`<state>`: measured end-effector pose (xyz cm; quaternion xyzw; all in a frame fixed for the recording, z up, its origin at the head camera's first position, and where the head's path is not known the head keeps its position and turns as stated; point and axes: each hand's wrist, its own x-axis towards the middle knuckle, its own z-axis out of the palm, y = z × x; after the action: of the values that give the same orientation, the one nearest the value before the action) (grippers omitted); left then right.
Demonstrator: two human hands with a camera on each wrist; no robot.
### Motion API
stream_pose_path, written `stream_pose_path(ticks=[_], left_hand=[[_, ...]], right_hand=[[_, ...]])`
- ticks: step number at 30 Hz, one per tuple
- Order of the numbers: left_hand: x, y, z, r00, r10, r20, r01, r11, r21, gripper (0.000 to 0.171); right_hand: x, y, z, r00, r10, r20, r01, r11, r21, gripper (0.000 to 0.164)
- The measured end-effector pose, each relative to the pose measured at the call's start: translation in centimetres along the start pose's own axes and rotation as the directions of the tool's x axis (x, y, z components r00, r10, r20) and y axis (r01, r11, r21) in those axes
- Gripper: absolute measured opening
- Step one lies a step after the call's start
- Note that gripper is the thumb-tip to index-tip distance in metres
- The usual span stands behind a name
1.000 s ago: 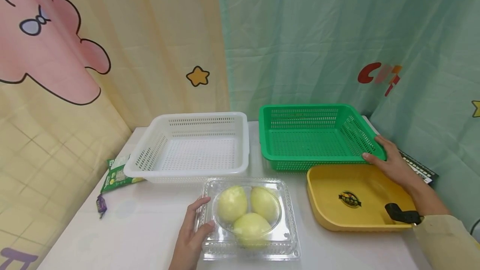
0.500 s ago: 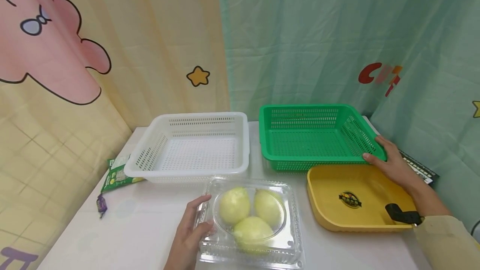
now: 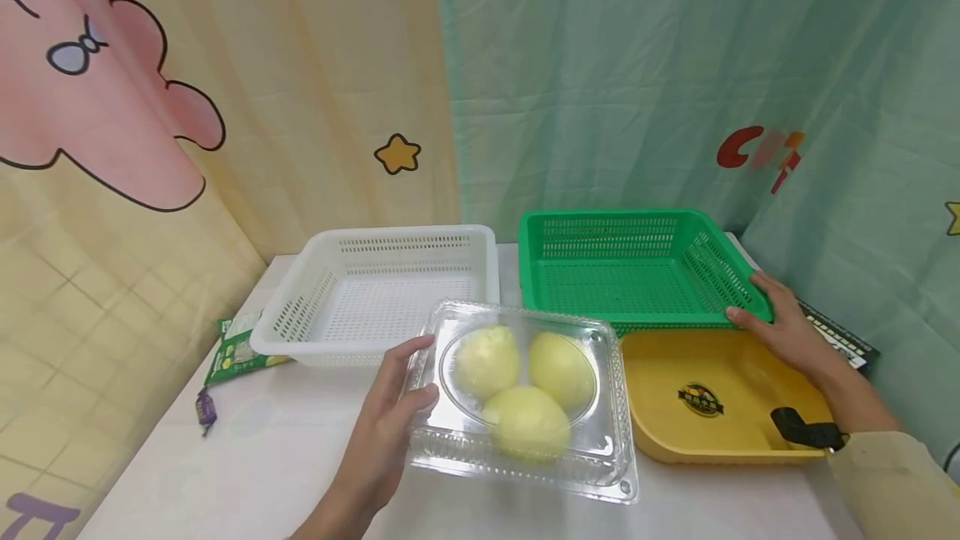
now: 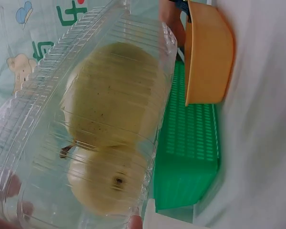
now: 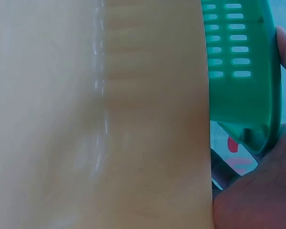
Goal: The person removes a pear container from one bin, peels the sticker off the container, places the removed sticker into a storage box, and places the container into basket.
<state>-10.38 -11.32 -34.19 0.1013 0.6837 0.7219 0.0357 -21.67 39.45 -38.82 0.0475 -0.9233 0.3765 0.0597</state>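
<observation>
A clear plastic clamshell box (image 3: pixel 472 440) with three yellow-green pears (image 3: pixel 528 423) inside is raised off the table and tilted. My left hand (image 3: pixel 386 419) grips its left side, thumb on the lid's edge. From the left wrist view, two pears (image 4: pixel 114 95) show through the ribbed wall, one with a brown stem. At the right, my right hand (image 3: pixel 783 332) holds the near right corner of the green basket (image 3: pixel 615 282), its thumb over the rim. A yellow tray (image 3: pixel 660 407) lies under that forearm and fills much of the right wrist view.
A white basket (image 3: pixel 375 347) stands at the back left. Beside it lie a green snack packet (image 3: pixel 243 357) and a small purple-wrapped candy (image 3: pixel 206 408). A black-and-white keyboard-like strip (image 3: pixel 836 336) is at the right edge. Printed curtains (image 3: pixel 600 107) hang around the white table (image 3: pixel 247 473).
My left hand has lifted the clamshell box of pears off the table, up and to the right, tilting it. My right hand stays at the green basket's corner.
</observation>
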Motion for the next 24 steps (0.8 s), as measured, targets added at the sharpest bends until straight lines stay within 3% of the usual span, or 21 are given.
stream_pose_path(ticks=[10,19,24], left_hand=[[4.3,0.5,1.7,0.998,0.055,-0.004,-0.055,0.997,-0.056,0.049],[7.8,0.6,4.2,0.998,0.06,-0.025,-0.062,0.993,-0.097,0.047],[9.6,0.6,5.4,0.998,0.039,-0.049,-0.044,0.993,-0.112,0.047]], right_hand=[[-0.1,0.0,0.1,1.0,-0.01,0.001,0.01,1.0,0.004,0.08],[-0.1,0.2,0.1,0.999,-0.05,-0.022,0.05,0.999,0.016,0.079],[-0.1,0.2,0.1,0.999,-0.034,-0.018,0.034,0.999,0.006,0.079]])
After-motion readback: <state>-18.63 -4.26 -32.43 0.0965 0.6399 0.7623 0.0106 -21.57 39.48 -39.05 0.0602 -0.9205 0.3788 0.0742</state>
